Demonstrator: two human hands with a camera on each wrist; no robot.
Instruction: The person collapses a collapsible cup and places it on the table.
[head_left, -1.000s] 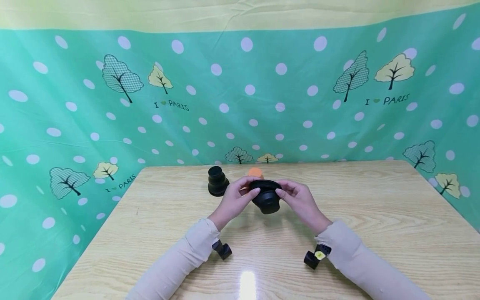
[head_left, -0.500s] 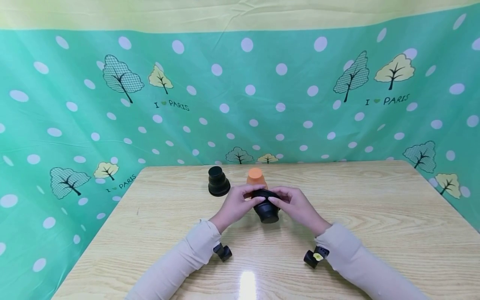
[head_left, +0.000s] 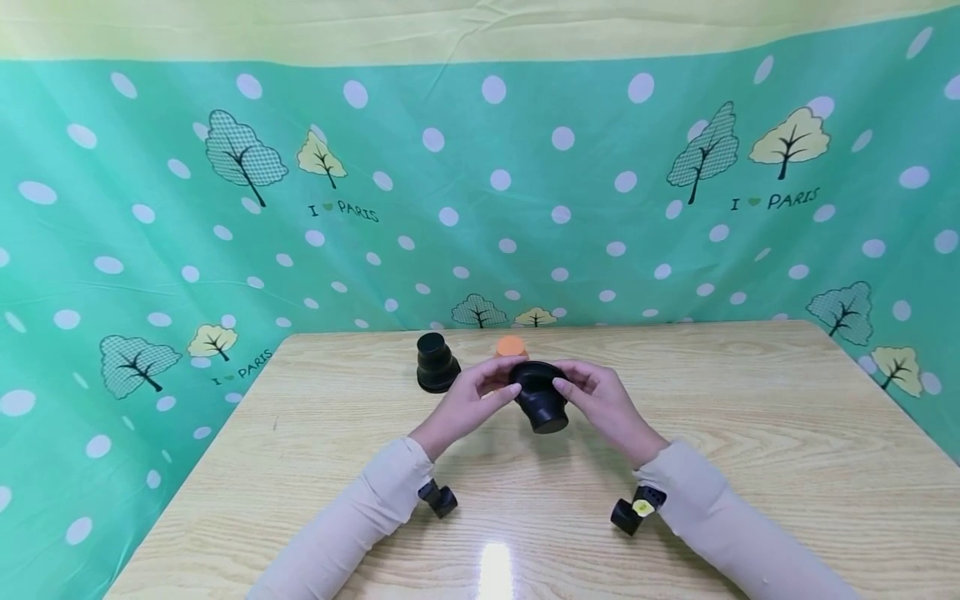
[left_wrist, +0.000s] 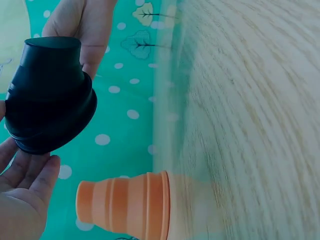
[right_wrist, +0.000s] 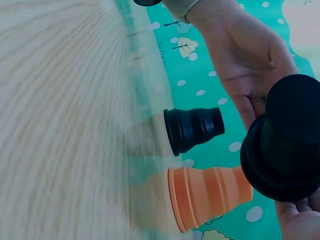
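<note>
Both hands hold a black collapsible cup above the table, tilted, its wide rim up and away and its narrow base down toward me. My left hand pinches the rim on the left, thumb in front and fingers behind. On the other side my right hand grips the rim the same way. In the left wrist view the cup looks uneven, its folds near the rim pushed together on one side. The inside of the cup is hidden.
An orange collapsible cup stands base-up behind the hands, partly covered by them. Left of it stands another black collapsible cup, also base-up. A green dotted cloth hangs behind the wooden table.
Half a second ago the cup was lower and the hands closer together. Now the cup is raised, its rim shows more, and the hands are slightly farther apart.
</note>
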